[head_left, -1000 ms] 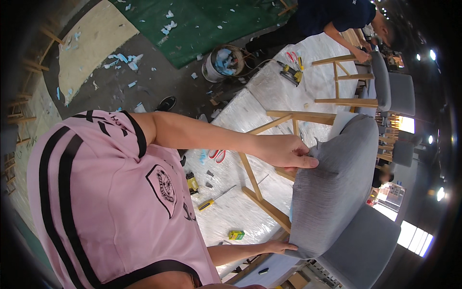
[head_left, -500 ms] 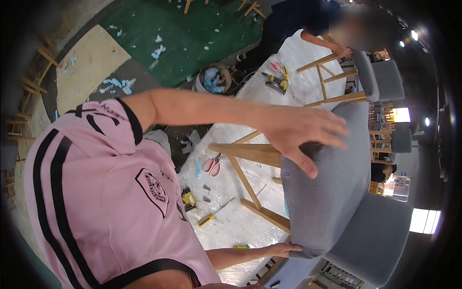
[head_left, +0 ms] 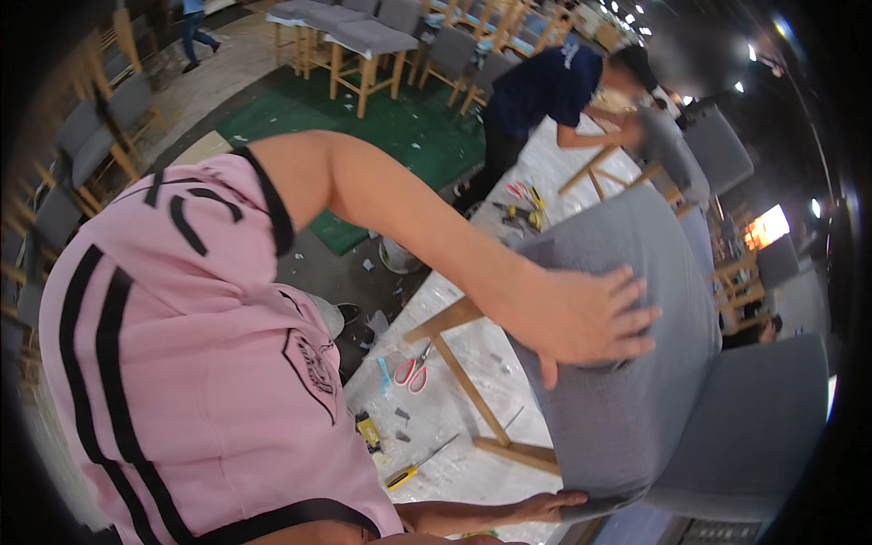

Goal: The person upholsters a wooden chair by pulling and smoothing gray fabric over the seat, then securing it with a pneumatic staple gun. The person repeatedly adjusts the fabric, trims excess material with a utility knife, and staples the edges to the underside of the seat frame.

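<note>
Left hand (head_left: 590, 318): fingers spread, empty, now flat on grey seat (head_left: 627, 418), no longer pinching its edge; seemingly pressing, not pulling. Right hand (head_left: 549, 506): fingers closed on seat's lower corner.

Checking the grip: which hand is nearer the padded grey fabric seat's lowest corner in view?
Right hand: touching that corner. Left hand: spread on the seat, higher in view.
</note>
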The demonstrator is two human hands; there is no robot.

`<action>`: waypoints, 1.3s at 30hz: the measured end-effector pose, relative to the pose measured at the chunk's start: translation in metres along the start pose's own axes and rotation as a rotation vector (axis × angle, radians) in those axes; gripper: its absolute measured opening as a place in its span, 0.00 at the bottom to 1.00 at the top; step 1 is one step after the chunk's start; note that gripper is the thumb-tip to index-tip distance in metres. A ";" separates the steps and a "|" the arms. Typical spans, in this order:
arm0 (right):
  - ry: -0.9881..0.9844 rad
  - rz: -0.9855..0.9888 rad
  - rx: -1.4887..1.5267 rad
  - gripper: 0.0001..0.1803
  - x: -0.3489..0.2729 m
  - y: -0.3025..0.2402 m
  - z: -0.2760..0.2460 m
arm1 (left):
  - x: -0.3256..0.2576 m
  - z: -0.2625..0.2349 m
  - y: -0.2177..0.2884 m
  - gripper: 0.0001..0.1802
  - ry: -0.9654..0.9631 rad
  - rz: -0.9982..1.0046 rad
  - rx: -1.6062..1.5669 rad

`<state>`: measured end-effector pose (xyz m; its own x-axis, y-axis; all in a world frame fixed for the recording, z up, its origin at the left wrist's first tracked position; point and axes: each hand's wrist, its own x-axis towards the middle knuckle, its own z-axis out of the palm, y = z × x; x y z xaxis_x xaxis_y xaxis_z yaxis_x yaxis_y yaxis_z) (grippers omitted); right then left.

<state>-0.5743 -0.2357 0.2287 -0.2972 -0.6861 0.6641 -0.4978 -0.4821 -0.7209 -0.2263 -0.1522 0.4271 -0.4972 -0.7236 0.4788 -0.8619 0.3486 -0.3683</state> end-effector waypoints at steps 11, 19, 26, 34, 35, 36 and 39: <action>0.011 -0.008 -0.006 0.36 -0.007 0.002 0.008 | 0.136 0.068 0.142 0.58 0.288 -0.022 0.086; 0.036 0.009 -0.042 0.36 0.003 0.009 0.008 | 0.082 0.032 0.108 0.25 0.778 0.272 -0.897; 0.038 0.006 -0.037 0.36 0.025 0.003 0.015 | -0.123 0.027 -0.017 0.23 0.722 -1.066 -1.244; 0.040 0.024 -0.055 0.35 0.023 0.014 0.000 | -0.129 0.062 -0.008 0.32 0.303 -0.939 -1.866; 0.040 0.027 -0.056 0.35 0.021 0.015 -0.002 | -0.128 0.067 -0.003 0.31 0.430 -0.893 -1.906; 0.039 0.021 -0.058 0.35 0.021 0.016 -0.004 | -0.127 0.072 0.001 0.31 0.482 -0.891 -1.865; 0.044 0.013 -0.063 0.35 0.022 0.016 -0.008 | -0.127 0.084 0.017 0.31 0.599 -0.928 -1.775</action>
<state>-0.5955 -0.2545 0.2335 -0.3388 -0.6664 0.6642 -0.5436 -0.4375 -0.7163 -0.1696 -0.1047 0.2932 0.3880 -0.8703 0.3033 0.2196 0.4069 0.8867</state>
